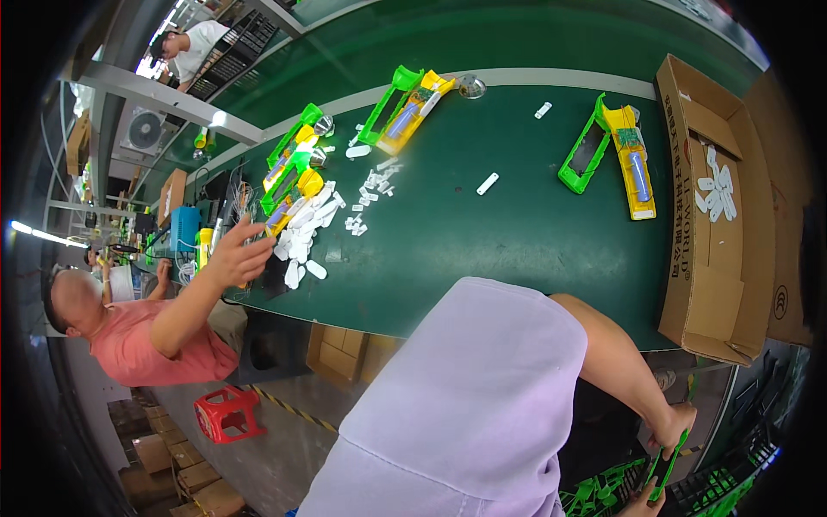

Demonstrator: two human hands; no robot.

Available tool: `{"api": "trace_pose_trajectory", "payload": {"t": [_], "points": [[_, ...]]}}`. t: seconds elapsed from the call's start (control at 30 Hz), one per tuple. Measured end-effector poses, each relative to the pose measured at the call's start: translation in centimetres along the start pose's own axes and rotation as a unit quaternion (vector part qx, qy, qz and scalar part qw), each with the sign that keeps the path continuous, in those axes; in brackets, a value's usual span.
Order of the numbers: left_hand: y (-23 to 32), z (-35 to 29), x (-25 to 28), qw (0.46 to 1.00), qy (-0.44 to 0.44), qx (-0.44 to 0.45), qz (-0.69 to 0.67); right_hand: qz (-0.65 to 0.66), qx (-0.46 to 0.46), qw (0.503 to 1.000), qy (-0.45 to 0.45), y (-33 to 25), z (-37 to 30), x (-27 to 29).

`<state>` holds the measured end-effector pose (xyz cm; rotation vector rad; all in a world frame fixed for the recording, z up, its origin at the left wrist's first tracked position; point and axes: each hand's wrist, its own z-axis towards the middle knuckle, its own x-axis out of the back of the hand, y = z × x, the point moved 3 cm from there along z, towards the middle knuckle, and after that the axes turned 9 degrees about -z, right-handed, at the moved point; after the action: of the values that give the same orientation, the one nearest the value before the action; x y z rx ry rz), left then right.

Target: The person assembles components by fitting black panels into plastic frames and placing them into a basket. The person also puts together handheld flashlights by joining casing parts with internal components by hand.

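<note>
A dark green counter [413,250] spanned the upper half of the view. The wearer's lavender sleeve [474,405] filled the lower centre, its bare forearm extending to the lower right. At the counter's right end stood an open cardboard carton [680,293], with white oblong pieces [717,188] lying inside. At left, a co-worker in a coral shirt [164,345] extended one hand [239,256] over the counter, beside a heap of white covers [301,228]. A red plastic stool [228,415] stood on the floor below. Opened yellow lamp housings lay on the counter, one [637,177] at right beside a green frame [586,155], others clustered at upper left. At lower right, beyond the counter's near edge, the wearer's hands held a slender green plastic frame [674,457] near a pile of similar parts [603,491]. The left hand [670,426] was closed around its upper end; the right hand [642,501] met its lower end, but, cropped by the border, its grip could not be determined. Small white fittings [376,181] were scattered near the heap.
</note>
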<state>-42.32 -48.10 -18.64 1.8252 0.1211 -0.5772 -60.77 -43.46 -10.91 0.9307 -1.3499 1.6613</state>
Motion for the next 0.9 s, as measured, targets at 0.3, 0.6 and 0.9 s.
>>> {"api": "trace_pose_trajectory", "payload": {"t": [0.3, 0.6, 0.9], "points": [[-0.8, -0.1, 0.4, 0.999, -0.016, 0.027, -0.019, 0.042, -0.035, 0.988, -0.145, 0.5, -0.4, 0.5], [-0.7, 0.1, -2.8, 0.99, -0.099, 0.059, -0.084, 0.311, -0.125, 0.928, -0.163, 2.0, -2.7, 1.8], [0.2, -2.5, -1.2, 0.972, -0.112, 0.184, -0.094, 0.423, -0.132, 0.878, -0.179, 0.8, -2.1, 2.7]]}}
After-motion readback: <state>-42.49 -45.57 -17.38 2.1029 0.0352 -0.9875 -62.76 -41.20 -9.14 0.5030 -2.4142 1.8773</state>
